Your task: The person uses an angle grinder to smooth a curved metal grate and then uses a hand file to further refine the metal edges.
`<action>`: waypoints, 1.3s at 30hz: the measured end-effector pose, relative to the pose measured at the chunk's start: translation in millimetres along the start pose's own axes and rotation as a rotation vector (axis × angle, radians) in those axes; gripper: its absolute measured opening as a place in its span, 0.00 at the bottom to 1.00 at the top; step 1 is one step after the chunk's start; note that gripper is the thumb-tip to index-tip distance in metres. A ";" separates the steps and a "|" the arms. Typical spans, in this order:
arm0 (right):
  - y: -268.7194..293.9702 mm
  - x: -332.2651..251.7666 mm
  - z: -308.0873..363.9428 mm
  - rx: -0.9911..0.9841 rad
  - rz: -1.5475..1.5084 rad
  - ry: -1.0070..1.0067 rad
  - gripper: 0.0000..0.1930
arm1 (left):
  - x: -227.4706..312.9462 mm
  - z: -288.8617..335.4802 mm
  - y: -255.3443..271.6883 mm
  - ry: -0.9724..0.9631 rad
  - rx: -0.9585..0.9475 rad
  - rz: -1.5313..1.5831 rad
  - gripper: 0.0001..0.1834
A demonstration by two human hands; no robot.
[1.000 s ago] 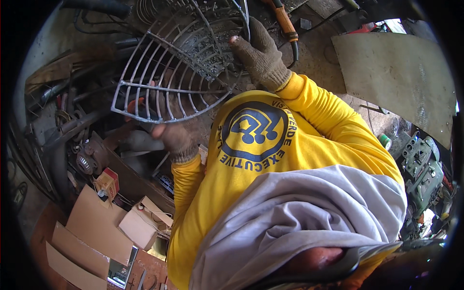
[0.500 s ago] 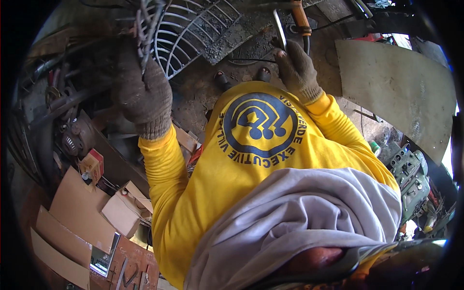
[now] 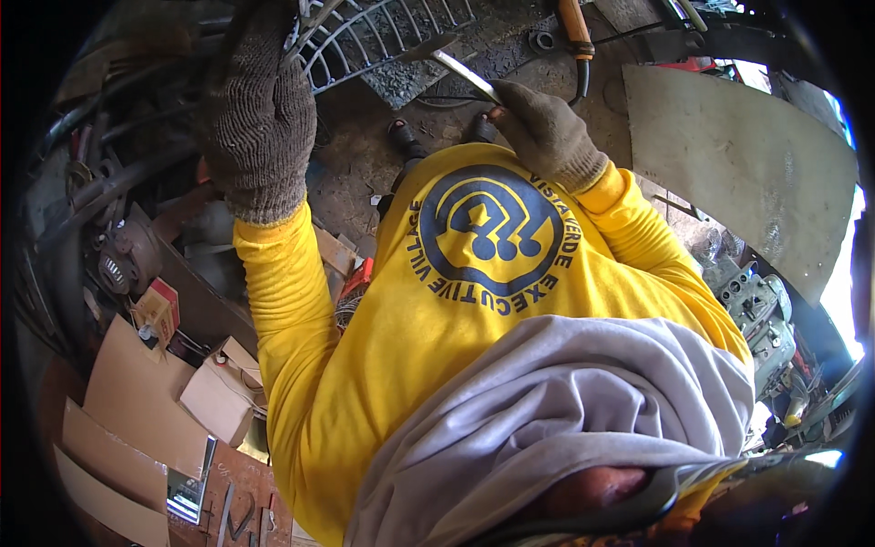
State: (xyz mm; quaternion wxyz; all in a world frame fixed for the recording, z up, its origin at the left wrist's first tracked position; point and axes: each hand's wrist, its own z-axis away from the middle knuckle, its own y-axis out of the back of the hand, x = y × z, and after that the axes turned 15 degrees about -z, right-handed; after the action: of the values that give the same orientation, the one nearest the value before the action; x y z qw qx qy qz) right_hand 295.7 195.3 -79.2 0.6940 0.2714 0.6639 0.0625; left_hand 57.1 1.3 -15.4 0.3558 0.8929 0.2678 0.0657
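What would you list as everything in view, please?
Curved metal grille: one, grey, top centre
Slim metal tool: one, silver, top centre
Cylindrical corded tool: one, orange, top right
Large flat sheet: one, grey, right
Bulky metal machine: one, greenish, right edge
Flat cardboard pieces: several, brown, lower left
Cardboard boxes: two, tan, one partly red, left
Small clutter: uncountable, dark, left
Draped cloth: one, pale grey, lower centre
Long-sleeved shirt: one, yellow, centre
Sandalled feet: two, dark, upper centre
Left gloved hand: one, brown, beside grille
Right gloved hand: one, brown, holding slim tool
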 end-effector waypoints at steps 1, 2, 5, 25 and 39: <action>-1.9 2.5 -1.8 -0.007 0.013 -0.021 0.18 | -1.2 -0.7 -2.1 -0.004 0.001 0.037 0.18; -3.6 3.4 -3.5 -0.019 0.023 -0.041 0.18 | -2.0 -1.2 -4.2 -0.005 -0.001 0.070 0.18; -2.8 -7.7 -10.9 0.039 -0.014 0.014 0.19 | -0.6 -5.6 -4.2 -0.020 -0.010 0.079 0.17; -10.7 -1.8 -26.0 0.060 0.242 0.136 0.22 | -8.8 -24.3 -14.3 -0.005 -0.057 0.075 0.18; 1.8 -19.8 -28.4 0.166 0.207 0.232 0.23 | 6.2 -39.6 -14.0 0.058 -0.125 0.278 0.20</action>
State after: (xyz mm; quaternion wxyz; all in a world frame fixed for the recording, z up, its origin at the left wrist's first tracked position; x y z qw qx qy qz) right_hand 266.9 196.4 -60.0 0.5778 0.3855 0.7111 0.1094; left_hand 44.1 36.8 4.0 0.3903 0.8952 0.1472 0.1568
